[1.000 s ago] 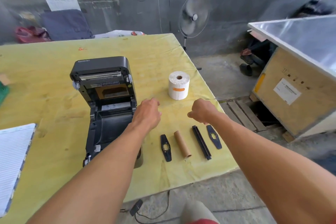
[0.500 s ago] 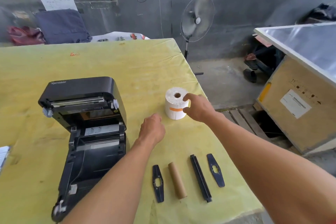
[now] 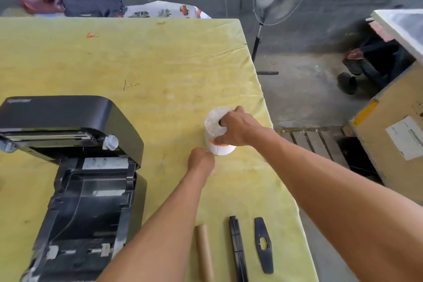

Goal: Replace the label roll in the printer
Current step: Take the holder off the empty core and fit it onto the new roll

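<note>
Right now the fingers of the right hand are curled over the top of the new label roll. One finger seems to poke into the hole in the middle, and the thumb presses the side, so the roll is held tight. The roll stands on its end on the yellow bench, just right of the printer. I think it is held this way so it can be picked straight up.

The left hand sits low, right at the bottom of the roll. Its fingers are tucked under, so I cannot tell if they pinch anything. It may be there to find the loose end of the paper or to keep the roll from tipping.

The printer lid is tipped up and back, and the space inside looks empty, ready for the roll.

Nearer the person, some parts lie in a row: an old brown cardboard tube, a long black spindle and a flat black side guide. They look set out so they are easy to grab when the new roll needs them.
</note>
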A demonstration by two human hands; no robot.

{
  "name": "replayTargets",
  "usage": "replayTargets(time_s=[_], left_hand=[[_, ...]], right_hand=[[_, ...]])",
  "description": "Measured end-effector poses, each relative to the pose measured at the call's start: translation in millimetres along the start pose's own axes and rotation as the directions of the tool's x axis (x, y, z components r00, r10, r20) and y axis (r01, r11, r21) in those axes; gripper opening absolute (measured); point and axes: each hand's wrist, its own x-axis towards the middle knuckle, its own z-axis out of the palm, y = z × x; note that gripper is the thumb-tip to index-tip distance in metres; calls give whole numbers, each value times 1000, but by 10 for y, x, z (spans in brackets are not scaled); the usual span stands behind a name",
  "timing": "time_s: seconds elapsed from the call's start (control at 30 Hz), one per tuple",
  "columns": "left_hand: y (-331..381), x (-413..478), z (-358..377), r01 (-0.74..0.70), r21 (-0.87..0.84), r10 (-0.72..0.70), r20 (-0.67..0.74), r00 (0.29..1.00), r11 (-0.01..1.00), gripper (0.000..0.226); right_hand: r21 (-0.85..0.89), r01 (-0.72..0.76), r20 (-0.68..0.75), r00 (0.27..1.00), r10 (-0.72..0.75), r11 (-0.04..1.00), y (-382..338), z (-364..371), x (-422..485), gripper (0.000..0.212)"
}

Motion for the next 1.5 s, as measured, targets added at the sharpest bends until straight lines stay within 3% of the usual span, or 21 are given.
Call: replayTargets(time_s=[0.1, 0.17, 0.23, 0.33, 0.4, 0.53, 0.63, 0.73, 0.83, 0.9, 0.97, 1.03, 1.13, 1.27, 1.5], left_hand=[[49, -41, -12, 45, -177, -42, 17, 999, 983, 24], [74, -59, -45, 28, -260, -22, 25, 999, 965, 21], [103, -84, -109, -10, -339, 27, 44, 999, 941, 21], [151, -169, -266, -96, -405, 129, 56, 990, 909, 25], [168, -239, -347, -173, -385, 208, 51, 977, 906, 27], [194, -446, -437, -296, -371, 329, 28, 944, 880, 34], [192, -642, -509, -344, -379, 392, 54, 919, 859, 39], [130, -804, -598, -354, -377, 412, 84, 907, 856, 42], [4, -915, -639, -375, -380, 431, 74, 899, 846, 37], [-88, -993, -631, -385, -375, 436, 57, 898, 843, 37], [-173, -1056, -613, -381, -358, 423, 43, 905, 852, 39], [-253, -1071, -612, -374, -327, 407, 36, 913, 868, 45], [-310, -1050, -610, -370, -299, 401, 46, 915, 879, 48], [-219, -989, -572, -381, -306, 406, 19, 914, 872, 49], [30, -832, -539, -460, -232, 476, 12, 880, 857, 53]], right_hand=[[142, -69, -13, 997, 71, 988, 31, -61, 37, 59], [362, -155, 13, 987, 161, 919, 62, -131, 38, 56], [661, -249, 76, 961, 267, 708, 117, -177, -11, 48], [865, -336, 217, 920, 326, 373, 200, -161, -229, 47], [925, -336, 281, 920, 275, 177, 232, -114, -392, 47], [960, -272, 281, 940, 196, -71, 154, -5, -702, 46], [961, -218, 247, 952, 178, -169, 36, 49, -932, 41], [962, -194, 227, 959, 169, -193, -102, 117, -1187, 35], [966, -191, 221, 959, 178, -172, -194, 189, -1412, 41], [964, -261, 265, 944, 196, -47, -234, 181, -1569, 50], [880, -378, 296, 910, 291, 287, -276, 111, -1710, 54], [704, -386, 142, 899, 414, 596, -283, 17, -1763, 56], [521, -200, -188, 921, 340, 830, -248, -137, -1668, 35], [294, -103, -181, 970, 161, 950, -259, -313, -1483, 17], [231, -73, -240, 962, 130, 970, -316, -590, -1283, 13]])
